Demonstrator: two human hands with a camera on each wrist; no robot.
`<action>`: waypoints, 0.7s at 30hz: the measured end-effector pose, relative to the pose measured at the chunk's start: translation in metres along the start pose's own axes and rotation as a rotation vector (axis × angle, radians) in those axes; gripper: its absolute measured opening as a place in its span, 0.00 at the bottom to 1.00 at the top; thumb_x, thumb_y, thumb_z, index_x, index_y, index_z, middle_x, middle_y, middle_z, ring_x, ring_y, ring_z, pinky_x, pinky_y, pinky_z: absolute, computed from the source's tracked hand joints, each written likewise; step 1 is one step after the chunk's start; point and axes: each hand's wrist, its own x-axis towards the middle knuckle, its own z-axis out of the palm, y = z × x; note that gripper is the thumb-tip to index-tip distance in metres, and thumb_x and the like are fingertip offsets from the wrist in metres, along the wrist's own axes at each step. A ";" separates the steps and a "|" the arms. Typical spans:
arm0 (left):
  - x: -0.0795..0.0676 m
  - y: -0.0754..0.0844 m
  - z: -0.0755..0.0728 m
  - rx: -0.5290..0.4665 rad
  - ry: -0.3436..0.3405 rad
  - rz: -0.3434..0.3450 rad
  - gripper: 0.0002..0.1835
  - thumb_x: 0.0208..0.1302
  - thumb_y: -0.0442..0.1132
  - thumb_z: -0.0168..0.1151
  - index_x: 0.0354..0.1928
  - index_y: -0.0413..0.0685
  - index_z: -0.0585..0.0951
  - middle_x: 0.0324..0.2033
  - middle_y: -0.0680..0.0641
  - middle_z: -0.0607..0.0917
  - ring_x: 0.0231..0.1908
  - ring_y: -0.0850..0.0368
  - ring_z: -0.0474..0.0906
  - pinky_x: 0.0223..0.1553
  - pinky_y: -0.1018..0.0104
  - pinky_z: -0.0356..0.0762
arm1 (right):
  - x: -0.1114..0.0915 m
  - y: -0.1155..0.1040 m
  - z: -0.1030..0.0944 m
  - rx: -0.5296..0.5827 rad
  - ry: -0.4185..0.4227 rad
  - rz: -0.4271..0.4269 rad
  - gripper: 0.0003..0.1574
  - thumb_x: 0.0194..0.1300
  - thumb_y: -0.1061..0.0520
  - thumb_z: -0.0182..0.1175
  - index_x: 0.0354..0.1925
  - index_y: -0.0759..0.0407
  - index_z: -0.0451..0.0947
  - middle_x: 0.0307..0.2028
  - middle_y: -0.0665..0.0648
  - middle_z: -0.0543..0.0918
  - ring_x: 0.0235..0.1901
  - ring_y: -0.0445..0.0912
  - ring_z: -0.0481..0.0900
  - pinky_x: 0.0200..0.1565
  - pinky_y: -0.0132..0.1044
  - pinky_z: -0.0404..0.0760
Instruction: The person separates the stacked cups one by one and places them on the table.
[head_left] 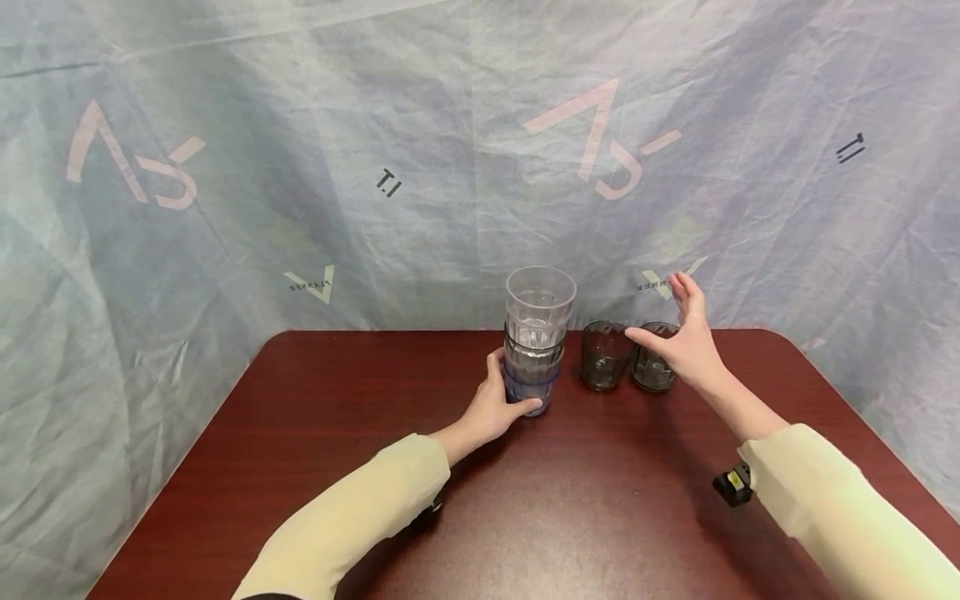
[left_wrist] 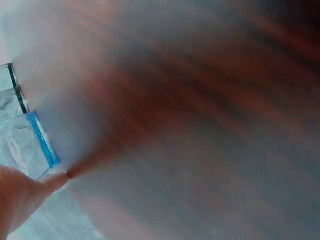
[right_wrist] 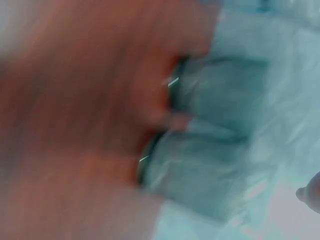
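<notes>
In the head view my left hand (head_left: 491, 408) grips the lower part of a stack of clear tumblers (head_left: 540, 321), its thumb across the front of the bluish bottom tumbler (head_left: 531, 393). The left wrist view shows this blue-rimmed tumbler (left_wrist: 20, 145) at its left edge, beside the thumb. Two dark grey glasses stand right of the stack: one nearer it (head_left: 602, 358), the other glass (head_left: 654, 372) partly behind my right hand (head_left: 688, 346). That hand is raised with thumb and fingers spread and nothing between them. Both glasses (right_wrist: 195, 175) look blurred in the right wrist view.
The reddish-brown wooden table (head_left: 360, 375) carries all the glasses, near its back edge. Behind it hangs a creased grey-blue cloth (head_left: 450, 100) with printed letters. A small black device (head_left: 733, 483) sits at the right sleeve's cuff.
</notes>
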 end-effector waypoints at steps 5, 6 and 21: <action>0.001 0.001 -0.001 -0.013 -0.009 0.005 0.49 0.56 0.40 0.74 0.70 0.49 0.48 0.64 0.40 0.69 0.61 0.47 0.69 0.60 0.53 0.65 | 0.009 -0.032 0.023 0.131 -0.059 -0.096 0.63 0.55 0.72 0.68 0.75 0.61 0.36 0.73 0.64 0.49 0.73 0.54 0.46 0.68 0.55 0.47; 0.001 0.001 -0.001 -0.015 -0.011 0.003 0.49 0.56 0.40 0.74 0.70 0.49 0.48 0.64 0.40 0.69 0.62 0.48 0.69 0.60 0.53 0.65 | 0.010 -0.036 0.029 0.149 -0.072 -0.105 0.63 0.55 0.73 0.67 0.74 0.61 0.37 0.73 0.64 0.49 0.73 0.54 0.46 0.68 0.56 0.48; 0.000 0.000 -0.002 -0.017 -0.007 0.003 0.49 0.55 0.39 0.74 0.69 0.48 0.48 0.63 0.40 0.69 0.61 0.48 0.70 0.60 0.53 0.66 | 0.015 -0.042 0.087 0.255 -0.218 -0.147 0.57 0.60 0.68 0.66 0.74 0.63 0.39 0.72 0.66 0.52 0.72 0.56 0.48 0.65 0.61 0.53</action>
